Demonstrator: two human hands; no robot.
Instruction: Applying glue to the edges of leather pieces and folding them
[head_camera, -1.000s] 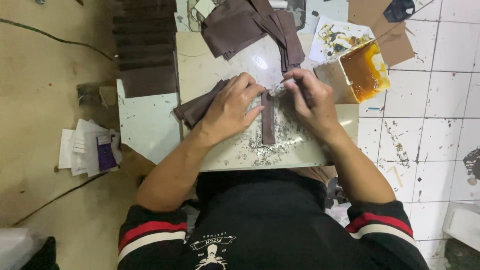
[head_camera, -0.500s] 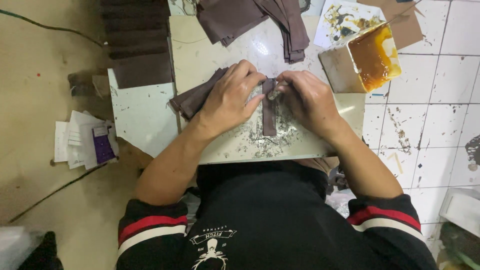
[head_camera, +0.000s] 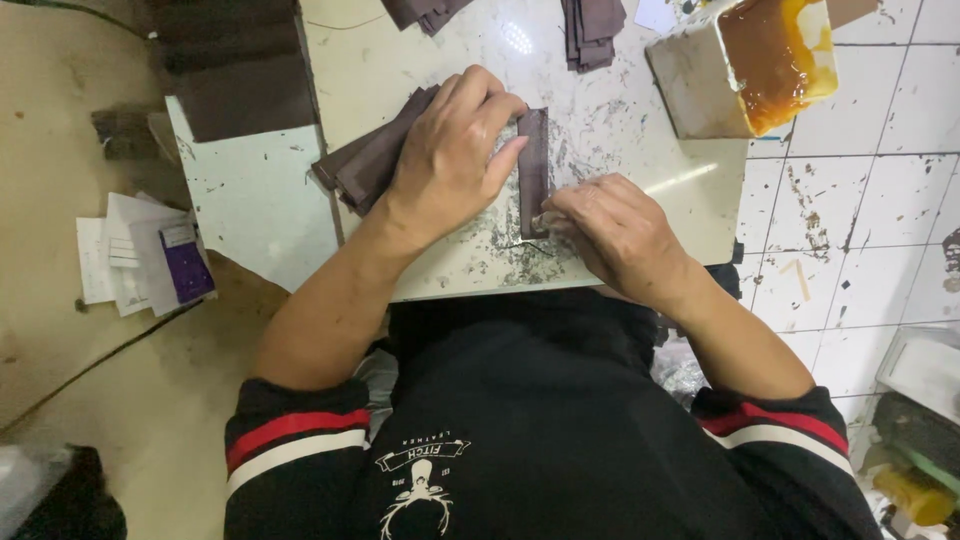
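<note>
A narrow dark brown strip (head_camera: 533, 165) lies lengthwise on a pale speckled stone slab (head_camera: 400, 70). My left hand (head_camera: 450, 150) presses down on the strip's far half, fingers curled over its top end and thumb against its left edge. The heel of that hand rests on a pile of brown pieces (head_camera: 360, 165). My right hand (head_camera: 615, 235) sits at the strip's near end. Its fingers are bunched around a small pale object (head_camera: 550, 218) that touches the strip; I cannot tell what kind it is.
An open tub of amber glue (head_camera: 765, 55) stands at the slab's far right corner. More brown pieces (head_camera: 592, 30) lie at the far edge, and a dark stack (head_camera: 240, 75) at the left. Loose papers (head_camera: 140, 260) lie on the floor to the left, white tiles to the right.
My right hand has slid along the strip from its far end to its near end. My left hand has stayed pressed on the strip.
</note>
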